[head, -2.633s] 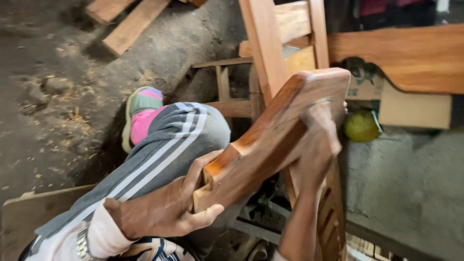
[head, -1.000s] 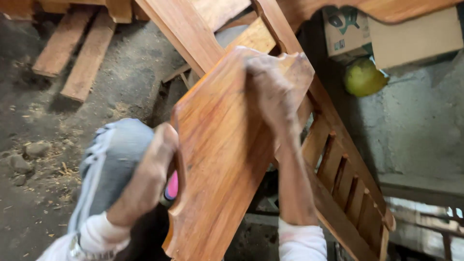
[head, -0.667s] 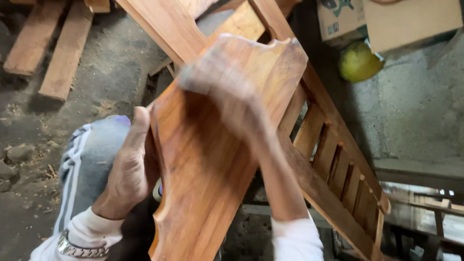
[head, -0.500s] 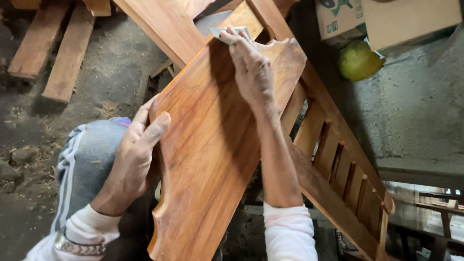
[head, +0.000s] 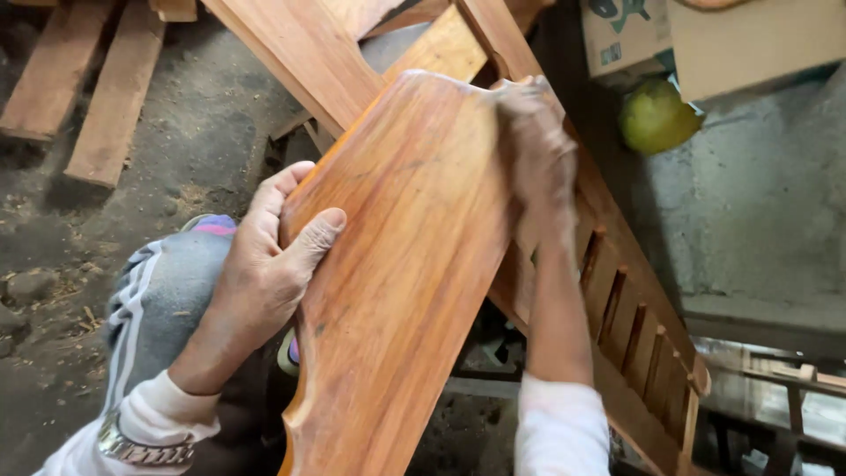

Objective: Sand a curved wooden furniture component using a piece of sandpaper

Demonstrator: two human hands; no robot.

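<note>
- A long varnished wooden panel (head: 401,264) with a shaped edge fills the middle of the view, slanting from 6 o'clock up to 12 o'clock.
- The left hand (head: 278,251) grips the panel's left edge at 9 o'clock, thumb lying on its face.
- The right hand (head: 533,141) presses on the panel's upper right corner at 1 o'clock; blurred, so its grip cannot be told.
- A slatted wooden frame (head: 634,326) lies beneath, toward 4 o'clock.
- A green round fruit (head: 656,115) sits at 2 o'clock.
</note>
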